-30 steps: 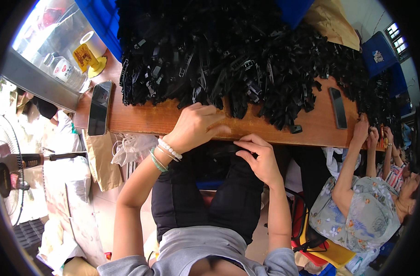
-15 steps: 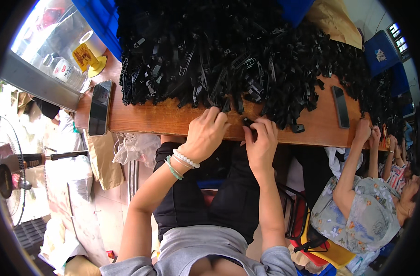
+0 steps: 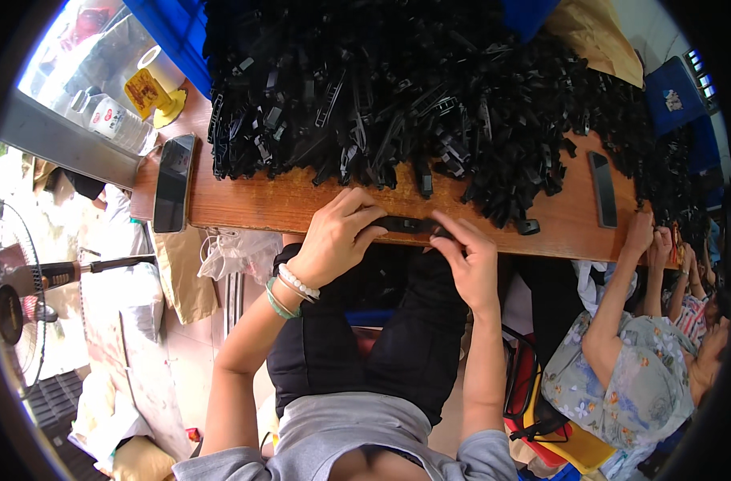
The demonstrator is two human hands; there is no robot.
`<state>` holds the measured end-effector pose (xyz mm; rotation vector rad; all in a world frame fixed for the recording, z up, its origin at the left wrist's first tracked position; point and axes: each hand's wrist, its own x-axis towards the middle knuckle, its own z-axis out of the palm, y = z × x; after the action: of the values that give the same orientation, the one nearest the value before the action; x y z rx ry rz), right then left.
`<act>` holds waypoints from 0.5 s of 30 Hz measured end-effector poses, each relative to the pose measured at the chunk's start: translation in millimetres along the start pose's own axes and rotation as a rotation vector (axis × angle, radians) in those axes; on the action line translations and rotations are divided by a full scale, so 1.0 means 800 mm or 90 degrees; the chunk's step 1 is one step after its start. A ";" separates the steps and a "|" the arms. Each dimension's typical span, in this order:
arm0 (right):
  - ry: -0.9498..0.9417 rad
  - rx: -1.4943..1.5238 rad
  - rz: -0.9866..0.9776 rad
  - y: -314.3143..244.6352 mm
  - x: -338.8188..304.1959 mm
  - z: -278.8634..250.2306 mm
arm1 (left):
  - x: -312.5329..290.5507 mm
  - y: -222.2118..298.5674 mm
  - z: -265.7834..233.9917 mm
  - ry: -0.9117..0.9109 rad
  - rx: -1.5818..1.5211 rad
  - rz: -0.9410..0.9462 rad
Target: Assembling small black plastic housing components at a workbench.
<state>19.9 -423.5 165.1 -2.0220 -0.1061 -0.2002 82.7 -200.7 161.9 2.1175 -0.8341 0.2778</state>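
One black strip, left hand pinching its left end, right hand its right, each grip closed

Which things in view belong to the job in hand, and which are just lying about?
In the job:
- black strip, between left hand and right hand
- black pile, apparently similar parts
- table, beneath the pile

Apparently just lying about:
- left phone
- right phone
- bottle
- yellow stand

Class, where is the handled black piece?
Head view, centre: the black piece is between left hand and right hand, at the near edge of the table.
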 end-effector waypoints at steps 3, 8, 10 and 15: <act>0.010 -0.053 -0.062 0.000 0.009 0.003 | 0.004 -0.001 -0.003 -0.031 -0.019 -0.021; 0.012 -0.074 -0.100 0.005 0.020 0.003 | 0.007 -0.010 -0.005 -0.057 -0.062 -0.011; 0.023 -0.008 -0.054 0.005 0.019 0.001 | 0.008 -0.010 -0.002 -0.057 -0.064 -0.010; 0.012 -0.066 -0.098 0.003 0.022 0.008 | 0.010 -0.008 -0.001 -0.055 -0.068 -0.008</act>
<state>38.4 -419.1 163.4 -2.1153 -0.2441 -0.3273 92.7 -201.0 161.9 2.0465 -0.8673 0.1326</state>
